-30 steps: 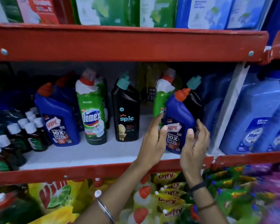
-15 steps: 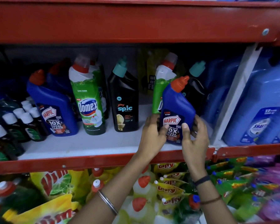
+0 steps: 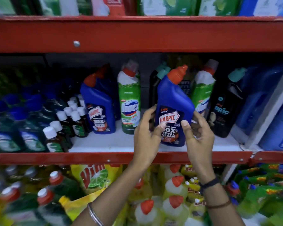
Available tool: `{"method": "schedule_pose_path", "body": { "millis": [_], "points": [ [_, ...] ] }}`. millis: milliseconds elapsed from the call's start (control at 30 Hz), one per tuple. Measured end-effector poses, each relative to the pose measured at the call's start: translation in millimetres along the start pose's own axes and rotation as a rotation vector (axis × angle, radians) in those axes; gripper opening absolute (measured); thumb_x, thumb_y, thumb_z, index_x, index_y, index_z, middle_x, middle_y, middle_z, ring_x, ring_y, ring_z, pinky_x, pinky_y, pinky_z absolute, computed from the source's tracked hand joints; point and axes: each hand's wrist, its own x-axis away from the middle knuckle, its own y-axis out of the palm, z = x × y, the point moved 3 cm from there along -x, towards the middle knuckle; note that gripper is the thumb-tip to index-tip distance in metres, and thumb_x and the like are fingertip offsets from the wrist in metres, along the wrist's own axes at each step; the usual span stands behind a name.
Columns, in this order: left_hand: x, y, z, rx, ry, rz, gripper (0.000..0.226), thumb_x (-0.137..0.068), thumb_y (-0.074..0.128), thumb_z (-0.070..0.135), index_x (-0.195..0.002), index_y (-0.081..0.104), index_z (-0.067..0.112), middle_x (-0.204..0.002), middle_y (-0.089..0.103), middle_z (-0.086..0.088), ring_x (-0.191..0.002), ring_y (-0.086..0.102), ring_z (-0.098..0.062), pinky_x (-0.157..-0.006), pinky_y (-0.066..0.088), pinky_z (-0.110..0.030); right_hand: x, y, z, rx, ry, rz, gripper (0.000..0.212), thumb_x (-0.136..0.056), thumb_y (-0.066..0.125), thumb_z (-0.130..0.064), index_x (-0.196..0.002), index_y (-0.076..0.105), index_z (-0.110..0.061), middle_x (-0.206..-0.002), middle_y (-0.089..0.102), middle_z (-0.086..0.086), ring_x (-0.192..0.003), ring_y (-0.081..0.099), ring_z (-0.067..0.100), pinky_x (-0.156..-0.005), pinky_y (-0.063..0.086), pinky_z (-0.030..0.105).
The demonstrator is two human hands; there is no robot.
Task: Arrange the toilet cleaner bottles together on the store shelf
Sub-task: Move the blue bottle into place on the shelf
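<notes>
Gripping the blue Harpic bottle (image 3: 173, 108) low on its label, left hand (image 3: 145, 132) and right hand (image 3: 198, 136) have their fingers clenched on either side, likely to keep it upright and label-forward. It sits at the shelf (image 3: 104, 144) front, right of the green Domex bottle (image 3: 130, 101); the other Harpic bottle (image 3: 99, 105) stands left of that Domex, probably its destination.

The held Harpic bottle (image 3: 173, 101) hides most of a black bottle (image 3: 153, 85) behind it.
</notes>
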Motion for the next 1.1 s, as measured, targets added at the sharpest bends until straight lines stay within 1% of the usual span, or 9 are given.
{"method": "schedule_pose_path", "body": {
  "millis": [67,233,300,433,600,700,800,900,1100],
  "points": [
    [4,-27,-3,0.006,-0.004,0.040,0.050,-0.091,0.059,0.008,-0.131,0.048,0.034,-0.119,0.065,0.012,-0.104,0.066,-0.005,-0.086,0.058,-0.035,9,24,-6,-0.041,0.017,-0.047,0.041,-0.086,0.062,-0.033,-0.126,0.054,-0.028,-0.119,0.066,0.003,-0.106,0.064,0.013,-0.090,0.055,0.034],
    [11,-89,-10,-0.053,0.002,0.128,0.054,-0.092,0.060,0.015,-0.135,0.041,0.043,-0.097,0.060,0.049,-0.083,0.062,0.015,-0.072,0.056,-0.023,28,84,-16,-0.128,0.044,-0.180,0.042,-0.088,0.064,-0.026,-0.129,0.058,-0.017,-0.121,0.068,0.007,-0.107,0.067,0.016,-0.088,0.057,0.034],
    [12,-110,-14,-0.048,0.009,0.173,0.054,-0.092,0.060,0.016,-0.138,0.042,0.038,-0.105,0.061,0.043,-0.089,0.060,0.018,-0.075,0.056,-0.019,34,106,-20,-0.160,0.055,-0.228,0.040,-0.089,0.064,-0.019,-0.128,0.058,-0.017,-0.121,0.068,0.007,-0.107,0.067,0.013,-0.088,0.057,0.029],
    [10,-144,-27,-0.068,-0.007,0.263,0.055,-0.093,0.058,0.009,-0.141,0.042,0.029,-0.132,0.057,0.011,-0.104,0.057,0.017,-0.076,0.047,-0.003,44,146,-23,-0.182,0.069,-0.301,0.038,-0.088,0.064,-0.012,-0.126,0.060,-0.015,-0.117,0.069,-0.002,-0.106,0.067,0.012,-0.089,0.055,0.025],
    [7,-172,-47,-0.101,-0.041,0.319,0.061,-0.091,0.057,-0.003,-0.141,0.042,0.029,-0.103,0.056,0.040,-0.092,0.061,0.016,-0.069,0.047,-0.003,54,180,-21,-0.214,0.114,-0.358,0.040,-0.087,0.063,-0.005,-0.127,0.060,-0.008,-0.121,0.068,0.005,-0.107,0.066,0.007,-0.092,0.052,0.021],
    [6,-182,-57,-0.117,-0.062,0.322,0.060,-0.091,0.056,-0.002,-0.140,0.042,0.032,-0.111,0.059,0.028,-0.100,0.063,0.003,-0.073,0.049,-0.009,58,191,-17,-0.186,0.121,-0.378,0.042,-0.086,0.064,-0.006,-0.127,0.059,-0.009,-0.121,0.069,0.005,-0.106,0.067,0.006,-0.093,0.054,0.025],
    [4,-188,-60,-0.122,-0.060,0.312,0.060,-0.092,0.055,-0.002,-0.141,0.041,0.030,-0.121,0.061,0.010,-0.104,0.063,-0.002,-0.073,0.049,-0.006,58,196,-14,-0.136,0.113,-0.363,0.043,-0.086,0.065,-0.009,-0.128,0.059,-0.007,-0.122,0.069,0.009,-0.106,0.068,0.013,-0.094,0.055,0.031],
    [2,-190,-62,-0.116,-0.049,0.294,0.061,-0.093,0.054,-0.001,-0.141,0.039,0.032,-0.128,0.059,0.004,-0.109,0.063,-0.008,-0.075,0.051,-0.007,58,199,-14,-0.106,0.101,-0.357,0.043,-0.086,0.066,-0.011,-0.128,0.059,-0.007,-0.121,0.069,0.009,-0.104,0.068,0.014,-0.092,0.056,0.031],
    [0,-189,-69,-0.156,-0.025,0.259,0.063,-0.094,0.053,0.001,-0.144,0.033,0.034,-0.134,0.056,0.001,-0.115,0.060,-0.015,-0.079,0.054,-0.012,58,197,-12,-0.106,0.109,-0.350,0.042,-0.085,0.066,-0.011,-0.127,0.059,-0.008,-0.114,0.068,0.000,-0.091,0.065,-0.010,-0.088,0.055,0.019]
  ]
}}
